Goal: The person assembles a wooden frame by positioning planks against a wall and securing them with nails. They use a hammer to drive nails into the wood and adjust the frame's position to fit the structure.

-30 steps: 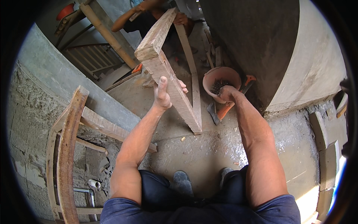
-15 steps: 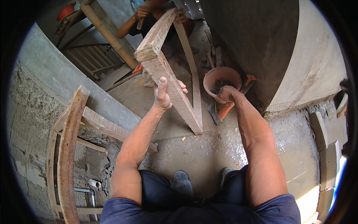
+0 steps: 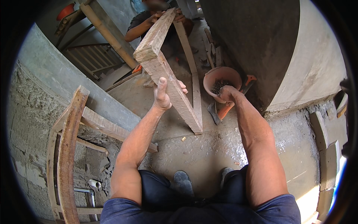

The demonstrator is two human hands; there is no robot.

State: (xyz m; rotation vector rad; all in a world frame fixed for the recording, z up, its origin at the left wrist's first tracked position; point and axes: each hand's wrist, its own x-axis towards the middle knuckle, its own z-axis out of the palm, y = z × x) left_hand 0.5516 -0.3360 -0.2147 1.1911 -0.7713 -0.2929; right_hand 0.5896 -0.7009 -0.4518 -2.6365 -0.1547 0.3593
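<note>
Head view, nearest first: a pair of dusty shoes [image 3: 183, 183] at the near edge of the wet concrete floor [image 3: 194, 160], with a curved wooden frame [image 3: 67, 160] standing by the floor's left edge. A little further in, a small wood chip [image 3: 183, 139].

Just past that, the timber frame [image 3: 181, 102], held up at a tilt, lowest corner seemingly down on the floor. Left hand [image 3: 163, 98] wrapped round the near post, thumb along one face, fingertips curled over the opposite edge. Right hand [image 3: 227, 93] dipped over the near rim of a pinkish bucket [image 3: 209, 83] with small dark nail-like pieces [image 3: 220, 85] inside; fingers hidden, so cannot tell whether pinching anything or spread.

Judging by this, at the step of steadying the timber one-handed while picking among the pieces. Seems to call next for closing the right fingers on a piece and lifting clear of the rim, with no slackening on the left.

Touching or just beside the bucket's near side, an orange-handled hatchet-like tool [image 3: 225, 111]; toward the foot of the right wall [image 3: 309, 67], a second orange-handled tool [image 3: 250, 78].

Farthest off, a co-worker's hands [image 3: 179, 15] at the frame's upper end. Compared with half a second ago: one of these, then apart from the wood with a short handle, now close against the top beam, no handle visible. Otherwise, near hands, frame and bucket practically unchanged.
</note>
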